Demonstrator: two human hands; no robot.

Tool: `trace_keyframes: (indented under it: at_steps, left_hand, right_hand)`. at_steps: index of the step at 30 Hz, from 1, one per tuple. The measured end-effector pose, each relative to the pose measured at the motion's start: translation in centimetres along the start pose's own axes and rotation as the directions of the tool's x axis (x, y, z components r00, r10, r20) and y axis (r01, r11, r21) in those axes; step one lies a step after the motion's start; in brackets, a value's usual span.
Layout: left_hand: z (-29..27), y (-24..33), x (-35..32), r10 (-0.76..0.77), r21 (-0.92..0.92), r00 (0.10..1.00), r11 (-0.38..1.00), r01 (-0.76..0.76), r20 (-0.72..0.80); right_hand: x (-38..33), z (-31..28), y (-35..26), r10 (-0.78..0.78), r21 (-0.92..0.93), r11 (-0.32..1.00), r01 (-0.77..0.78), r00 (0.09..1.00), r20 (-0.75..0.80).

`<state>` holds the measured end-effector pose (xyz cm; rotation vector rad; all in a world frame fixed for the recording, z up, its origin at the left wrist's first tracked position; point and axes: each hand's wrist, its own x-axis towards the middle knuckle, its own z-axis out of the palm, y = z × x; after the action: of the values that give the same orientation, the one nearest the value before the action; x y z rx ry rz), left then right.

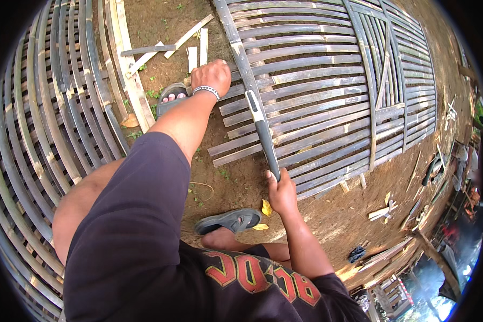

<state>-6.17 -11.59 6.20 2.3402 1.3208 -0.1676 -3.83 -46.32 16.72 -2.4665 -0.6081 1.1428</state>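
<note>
I'm seeing the right hand (282, 194) wrapping its grip tight around the handle end of a long machete (263, 131), blade lying over the bamboo slat panel (327, 91) on the dirt ground (241, 177). The left hand (212, 75) is pressing fisted on the panel's near-left edge rail, just beside the blade. Risk as I'm judging it: a glancing chop is likely sliding toward those fingers or the sandalled foot (228, 221).

Bamboo lattice panels (327, 80) on dirt ground (241, 177)
</note>
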Motion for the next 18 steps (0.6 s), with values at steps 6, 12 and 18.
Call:
trace_keyframes:
  at_steps: [6, 12, 18]
  left_hand:
    - [-0.3, 0.9, 0.4, -0.049, -0.035, 0.995, 0.998, 0.047, -0.086]
    - [0.8, -0.2, -0.3, -0.052, 0.007, 0.992, 0.999, 0.053, -0.111]
    - [0.6, 0.8, -0.1, -0.072, 0.011, 0.993, 0.997, 0.073, -0.092]
  right_hand:
    - [5.0, 0.0, -3.5, 0.003, 0.022, 1.0, -0.003, 1.0, 0.007]
    - [-0.3, 0.0, 0.4, -0.001, -0.017, 1.0, 0.002, 1.0, 0.011]
    - [4.5, -0.5, -5.6, -0.022, 0.068, 0.997, 0.023, 1.0, -0.018]
